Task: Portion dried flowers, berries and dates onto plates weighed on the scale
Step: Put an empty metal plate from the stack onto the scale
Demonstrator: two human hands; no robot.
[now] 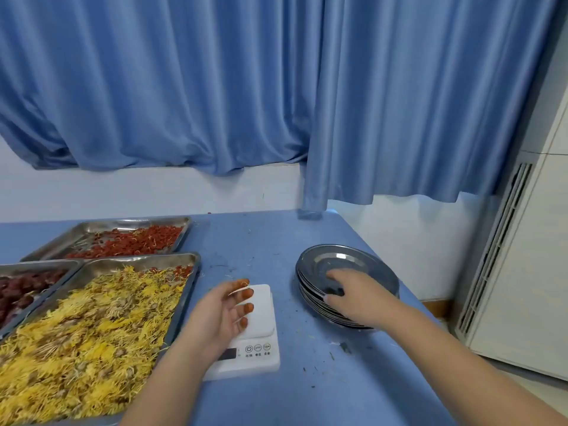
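Left hand hung open, fingers loose, over the scale. Right hand gripped the rim of the plates, stacked at the scale's 2 o'clock; flowers lay at 9.

One wide-angle view, worn on the head, looks forward and down from the near side of the blue table. It faces the pleated blue curtain and the white wall behind. It sits close. The white digital scale lies low centre, with the stack of round steel plates to its right. The steel tray of yellow dried flowers is cut by the left edge.
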